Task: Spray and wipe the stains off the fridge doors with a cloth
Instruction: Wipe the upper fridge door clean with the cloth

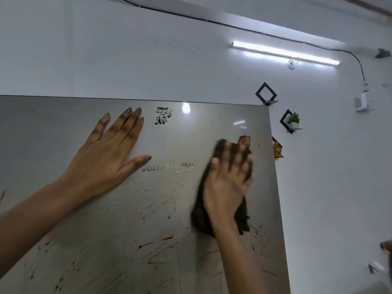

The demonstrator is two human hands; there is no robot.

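The steel-grey fridge door point(53, 128) fills the lower left, with a brand name at its middle. My left hand point(110, 153) lies flat on the door, fingers spread, holding nothing. My right hand point(228, 179) presses a dark brown cloth point(200, 217) against the door near its right edge; the hand is motion-blurred. Reddish-brown stains point(157, 245) streak and spatter the lower part of the door. A black smudge point(163, 115) marks the door near its top edge. A small red magnet point(244, 141) sits just above the cloth. No spray bottle is in view.
A white wall point(148, 60) rises behind the fridge with a lit tube light point(284, 53). Right of the fridge hang black diamond wall shelves point(266, 94), one with a small plant point(293, 118), one with a golden figurine point(277, 150).
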